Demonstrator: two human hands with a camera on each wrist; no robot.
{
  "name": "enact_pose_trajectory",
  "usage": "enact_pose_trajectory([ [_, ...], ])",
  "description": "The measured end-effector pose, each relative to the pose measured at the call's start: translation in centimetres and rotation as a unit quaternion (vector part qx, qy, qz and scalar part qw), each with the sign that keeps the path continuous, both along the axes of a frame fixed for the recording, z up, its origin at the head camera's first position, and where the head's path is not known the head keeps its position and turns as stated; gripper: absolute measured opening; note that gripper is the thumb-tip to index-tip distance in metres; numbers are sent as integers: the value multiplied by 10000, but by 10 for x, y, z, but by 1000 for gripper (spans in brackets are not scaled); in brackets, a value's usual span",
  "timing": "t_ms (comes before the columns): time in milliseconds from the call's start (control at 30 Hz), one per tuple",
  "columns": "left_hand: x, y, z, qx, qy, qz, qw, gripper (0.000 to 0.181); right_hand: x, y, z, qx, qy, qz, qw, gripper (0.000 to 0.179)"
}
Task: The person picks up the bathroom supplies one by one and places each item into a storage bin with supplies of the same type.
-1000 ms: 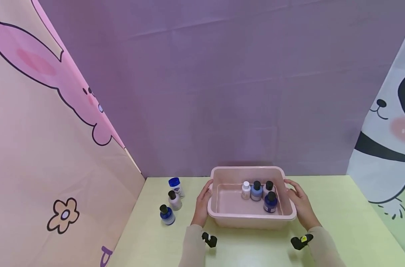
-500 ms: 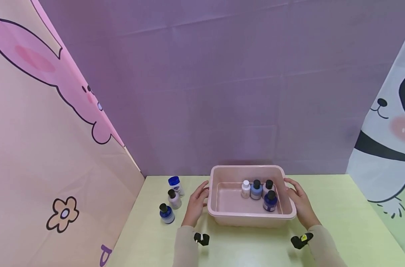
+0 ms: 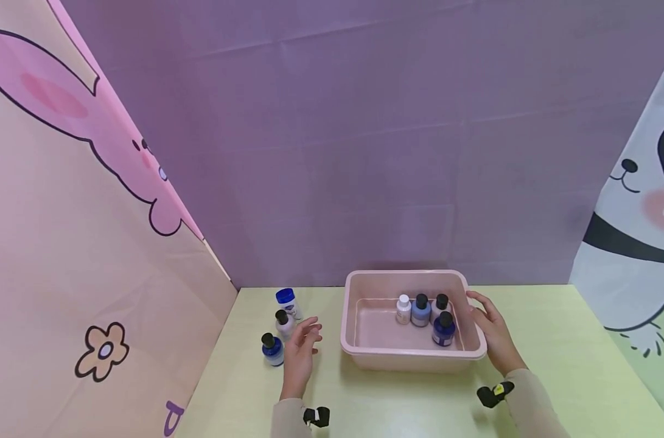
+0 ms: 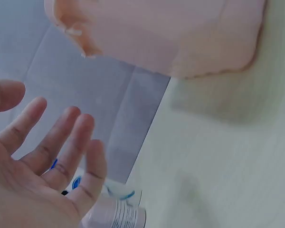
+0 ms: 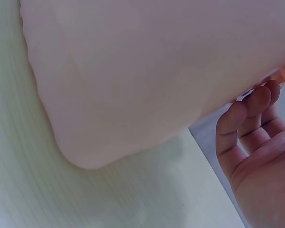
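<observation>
Seemingly past halfway: four small blue or whitish capped bottles [image 3: 420, 314] inside the rectangular pink plastic tub [image 3: 408, 361], lower centre, three similar bottles [image 3: 273, 353] apparently remaining on the bench [image 3: 392, 404], lower left, near the loosely spread, empty left hand [image 3: 300, 354], with right hand [image 3: 496, 336] curled at the tub's rim.

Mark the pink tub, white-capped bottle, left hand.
Pink tub [image 3: 414, 353]: head view, front rim.
White-capped bottle [image 3: 403, 313]: head view, body.
Left hand [image 3: 300, 353]: head view, back of the hand.

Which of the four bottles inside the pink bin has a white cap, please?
It is the white bottle, leftmost in the pink bin; the light blue bottle, pale bottle and dark blue bottle in there have black caps.
</observation>
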State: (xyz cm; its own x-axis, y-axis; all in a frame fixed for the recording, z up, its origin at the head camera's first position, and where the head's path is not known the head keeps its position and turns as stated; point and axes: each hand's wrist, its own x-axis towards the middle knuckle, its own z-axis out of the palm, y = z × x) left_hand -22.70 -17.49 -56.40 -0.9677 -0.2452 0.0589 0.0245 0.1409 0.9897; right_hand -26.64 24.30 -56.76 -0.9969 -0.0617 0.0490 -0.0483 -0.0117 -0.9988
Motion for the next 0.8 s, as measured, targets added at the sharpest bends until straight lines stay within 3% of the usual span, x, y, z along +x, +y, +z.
enact_pose_trajectory([
  [300,18,-18,-1,-302,392,769,9958,19,-1,-2,1,-70,-5,20,10000,48],
  [533,35,-23,24,-429,799,1475,9849,16,-1,-1,1,-122,-14,16,9999,47],
  [600,37,-27,26,-529,911,1698,9798,15,-1,-1,0,-121,-22,5,9999,47],
  [800,32,-43,10,-694,948,2367,9645,13,-1,0,-1,-122,-62,-19,9999,48],
])
